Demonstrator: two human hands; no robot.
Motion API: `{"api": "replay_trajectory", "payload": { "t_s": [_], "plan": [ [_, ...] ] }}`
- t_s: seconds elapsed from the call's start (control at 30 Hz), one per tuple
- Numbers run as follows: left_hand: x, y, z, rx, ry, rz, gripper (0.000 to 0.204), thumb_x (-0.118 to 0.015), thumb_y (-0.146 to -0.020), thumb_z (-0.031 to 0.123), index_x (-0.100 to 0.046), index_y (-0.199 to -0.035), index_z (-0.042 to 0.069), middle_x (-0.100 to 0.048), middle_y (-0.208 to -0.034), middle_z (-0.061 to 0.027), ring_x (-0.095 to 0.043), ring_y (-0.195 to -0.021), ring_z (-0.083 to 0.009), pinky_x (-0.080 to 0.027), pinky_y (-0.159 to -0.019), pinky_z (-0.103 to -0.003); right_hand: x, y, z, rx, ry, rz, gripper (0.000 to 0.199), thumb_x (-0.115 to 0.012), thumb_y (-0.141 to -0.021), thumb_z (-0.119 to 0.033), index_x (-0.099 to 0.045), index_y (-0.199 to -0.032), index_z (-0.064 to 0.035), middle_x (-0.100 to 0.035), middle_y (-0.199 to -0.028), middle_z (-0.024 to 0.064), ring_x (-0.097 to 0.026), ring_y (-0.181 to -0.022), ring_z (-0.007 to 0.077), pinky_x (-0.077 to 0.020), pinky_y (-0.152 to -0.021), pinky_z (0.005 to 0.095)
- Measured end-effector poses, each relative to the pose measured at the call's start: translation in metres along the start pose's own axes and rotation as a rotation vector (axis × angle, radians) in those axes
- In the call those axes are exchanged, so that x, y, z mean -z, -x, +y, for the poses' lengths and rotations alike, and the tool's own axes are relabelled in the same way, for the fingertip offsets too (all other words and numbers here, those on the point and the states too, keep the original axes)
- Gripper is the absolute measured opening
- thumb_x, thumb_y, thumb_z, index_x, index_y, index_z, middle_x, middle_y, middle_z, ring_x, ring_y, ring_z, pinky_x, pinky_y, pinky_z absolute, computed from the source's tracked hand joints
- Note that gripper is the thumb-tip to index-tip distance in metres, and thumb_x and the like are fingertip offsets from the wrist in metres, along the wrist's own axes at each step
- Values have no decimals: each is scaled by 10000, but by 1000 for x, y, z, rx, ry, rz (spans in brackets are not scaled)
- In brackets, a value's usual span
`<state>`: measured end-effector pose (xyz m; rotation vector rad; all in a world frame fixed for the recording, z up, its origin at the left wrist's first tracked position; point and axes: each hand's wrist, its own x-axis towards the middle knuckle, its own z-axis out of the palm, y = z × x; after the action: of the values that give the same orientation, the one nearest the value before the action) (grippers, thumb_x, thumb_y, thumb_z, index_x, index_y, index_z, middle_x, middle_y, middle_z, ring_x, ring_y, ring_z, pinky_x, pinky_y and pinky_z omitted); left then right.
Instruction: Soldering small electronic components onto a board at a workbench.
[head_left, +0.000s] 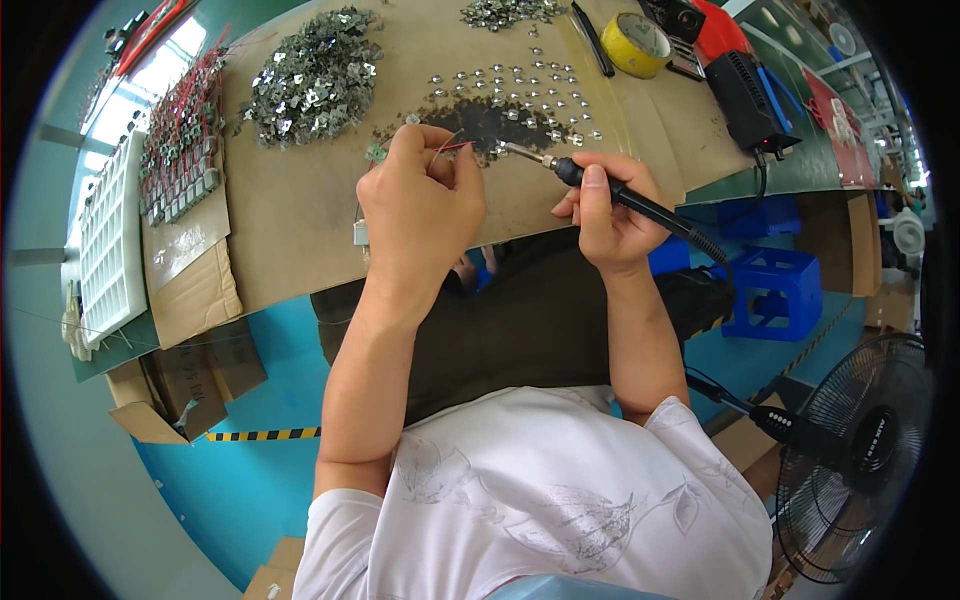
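In my right hand [615, 205] is a black soldering iron [640, 205], its metal tip pointing left over a dark scorched patch [490, 125] on the brown board. My left hand [425, 190] pinches thin wires [458, 146], one of them red, with their ends close to the iron's tip. A small shiny metal piece [500, 150] lies right at the tip; whether they touch I cannot tell. Below my left hand a small whitish block [361, 233] shows at the board's near edge. Small metal pieces [515, 85] with shiny spots stand in rows beyond the patch.
A heap of metal clips [315, 75] lies far left, a smaller heap [510, 12] at the back. Red-wired parts [185, 150] and a white rack [112, 235] stand left. At right are yellow tape [637, 45], a pen [592, 38], a black box [748, 100] and a fan [850, 450].
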<state>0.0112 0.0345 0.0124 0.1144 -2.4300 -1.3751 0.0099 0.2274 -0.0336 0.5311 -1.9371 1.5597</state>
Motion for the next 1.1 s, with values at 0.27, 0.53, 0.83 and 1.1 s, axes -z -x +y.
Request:
{"api": "replay_trajectory", "payload": {
  "t_s": [0.27, 0.53, 0.83, 1.1],
  "plan": [
    [-4, -15, -20, -280, -477, -144, 108, -651, -929, 53, -667, -957, -50, -604, -1116, -256, -707, -877, -449, -595, -773, -491, -5, 0, -1, -76, -38, 95, 56, -709, -923, -13, -744, -962, 6, -685, -715, 30, -631, -542, 59, -446, -495, 190],
    [-1, -27, -22, -378, -606, -261, 128, -637, -915, 11, -610, -981, -95, -592, -1094, -300, -711, -872, -453, -613, -803, -468, -5, 0, 1, -52, 26, 97, 51, -729, -903, -28, -750, -943, -4, -658, -701, 5, -513, -523, 29, -371, -478, 202],
    [1, -17, -19, -205, -196, -112, 118, -697, -903, 58, -689, -981, -30, -678, -954, -188, -704, -850, -356, -576, -781, -429, -4, -1, 0, -58, 50, 75, 49, -730, -899, -35, -750, -937, -11, -658, -698, 5, -523, -524, 39, -381, -481, 204],
    [0, -11, -24, -269, -229, -175, 94, -729, -914, 69, -723, -962, -12, -677, -911, -152, -688, -758, -303, -550, -719, -396, -3, -2, -1, -43, 74, 38, 46, -729, -894, -34, -749, -930, -15, -676, -704, 15, -547, -534, 54, -413, -496, 212]
  ]
}}
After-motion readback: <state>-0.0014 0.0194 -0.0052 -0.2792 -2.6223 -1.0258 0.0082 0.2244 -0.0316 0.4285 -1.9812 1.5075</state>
